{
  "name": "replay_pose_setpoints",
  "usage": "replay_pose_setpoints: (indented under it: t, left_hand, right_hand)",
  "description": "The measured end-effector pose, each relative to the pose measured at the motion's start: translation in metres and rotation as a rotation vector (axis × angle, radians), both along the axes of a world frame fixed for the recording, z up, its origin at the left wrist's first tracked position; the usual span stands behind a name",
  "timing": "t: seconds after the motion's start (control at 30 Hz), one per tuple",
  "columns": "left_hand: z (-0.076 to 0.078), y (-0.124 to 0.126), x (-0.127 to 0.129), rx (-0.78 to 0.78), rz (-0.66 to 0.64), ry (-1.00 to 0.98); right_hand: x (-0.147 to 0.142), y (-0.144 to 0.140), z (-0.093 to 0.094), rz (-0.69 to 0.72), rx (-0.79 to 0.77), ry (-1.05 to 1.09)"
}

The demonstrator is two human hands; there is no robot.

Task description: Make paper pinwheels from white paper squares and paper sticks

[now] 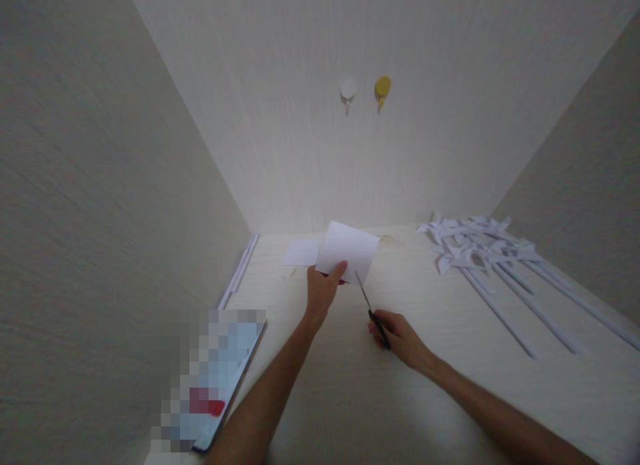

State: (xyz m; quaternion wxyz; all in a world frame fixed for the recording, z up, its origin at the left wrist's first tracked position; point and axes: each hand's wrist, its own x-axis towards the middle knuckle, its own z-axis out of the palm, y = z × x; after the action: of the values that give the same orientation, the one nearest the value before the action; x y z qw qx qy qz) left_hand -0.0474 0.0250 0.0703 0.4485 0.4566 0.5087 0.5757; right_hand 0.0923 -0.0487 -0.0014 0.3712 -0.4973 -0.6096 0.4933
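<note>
My left hand (325,288) grips a white sheet of paper (349,246) near its lower edge, thumb on top. Something dark red shows beneath the paper beside the fingers; I cannot make out what it is. In my right hand (400,338) is a pair of scissors (371,310) with black handles. The blades point up and away, their tip at the lower right part of the paper. Whether the blades have cut into the sheet I cannot tell. Behind the left hand, a second white sheet (301,252) lies on the pale table (320,391).
To the right lie several white paper pinwheels (467,245) with rolled paper sticks (500,315). Rolled paper tubes (239,271) rest along the left wall. A partly blurred tablet-like panel (235,365) is at the lower left. A white hook (348,90) and a yellow hook (383,87) hang on the back wall.
</note>
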Motion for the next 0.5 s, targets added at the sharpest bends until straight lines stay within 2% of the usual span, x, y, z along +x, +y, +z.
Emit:
replay_pose_setpoints:
  t: [0.5]
  left_hand:
    - [-0.0006, -0.0072, 0.0063, -0.019, -0.1, 0.078]
  right_hand:
    - [0.0009, -0.001, 0.0084, 0.002, 0.001, 0.053]
